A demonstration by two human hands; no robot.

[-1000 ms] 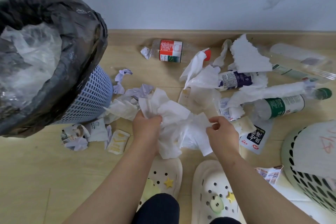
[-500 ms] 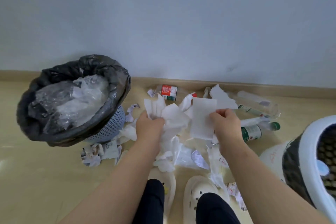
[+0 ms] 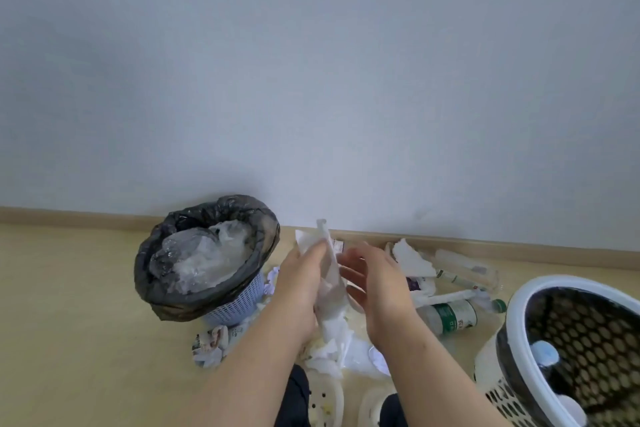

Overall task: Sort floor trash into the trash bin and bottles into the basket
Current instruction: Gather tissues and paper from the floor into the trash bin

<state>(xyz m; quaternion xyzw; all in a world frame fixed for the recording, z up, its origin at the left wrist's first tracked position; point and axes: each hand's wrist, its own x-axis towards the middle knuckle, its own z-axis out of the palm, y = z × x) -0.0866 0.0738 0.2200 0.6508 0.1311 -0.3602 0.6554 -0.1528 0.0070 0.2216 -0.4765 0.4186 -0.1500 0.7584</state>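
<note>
My left hand holds the paper bunch, right hand spread beside it; next, I think, it goes into the trash bin.

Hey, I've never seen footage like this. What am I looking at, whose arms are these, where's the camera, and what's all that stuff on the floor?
There is no machine here. A person wears one wide-angle camera on the head, looking forward and down, so the arms are their own. The left hand grips a bunch of white tissue paper, and the right hand is open beside it. On the floor to the left stands the trash bin, lined with a black bag. To the right is the white basket, with bottle caps showing inside. Between them lie crumpled paper and a green-label bottle.
</note>
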